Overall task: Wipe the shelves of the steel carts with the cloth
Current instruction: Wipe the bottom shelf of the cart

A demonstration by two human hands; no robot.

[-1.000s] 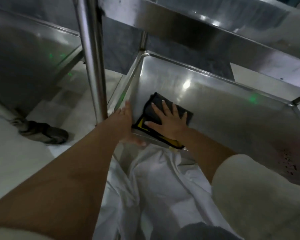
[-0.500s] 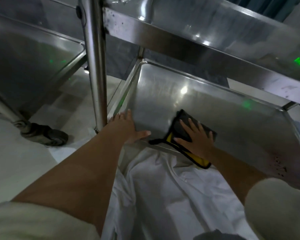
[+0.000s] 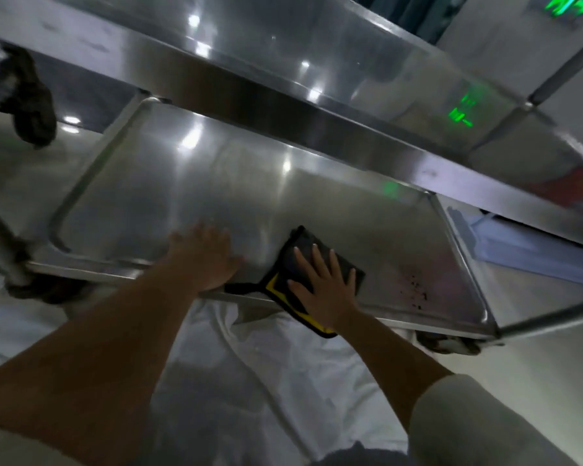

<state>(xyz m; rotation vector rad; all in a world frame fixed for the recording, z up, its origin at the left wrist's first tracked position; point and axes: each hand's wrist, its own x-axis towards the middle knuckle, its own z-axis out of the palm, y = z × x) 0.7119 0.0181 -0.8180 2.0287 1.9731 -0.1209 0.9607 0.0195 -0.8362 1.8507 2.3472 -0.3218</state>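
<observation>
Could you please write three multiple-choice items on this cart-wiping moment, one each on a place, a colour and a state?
1. Where does the cloth lie?
A. at the near edge of the lower shelf
B. on the upper shelf
C. on the floor

2. What colour is the cloth's trim?
A. red
B. yellow
C. white

3. How does the right hand meet the cloth?
A. pinches a corner
B. hovers above it
C. presses flat with fingers spread

Answers: 1 A, its end overhangs the lower shelf's near rim; 2 B, a yellow band borders the dark cloth; 3 C, the fingers lie straight on it, while the left hand rests on the shelf.
</observation>
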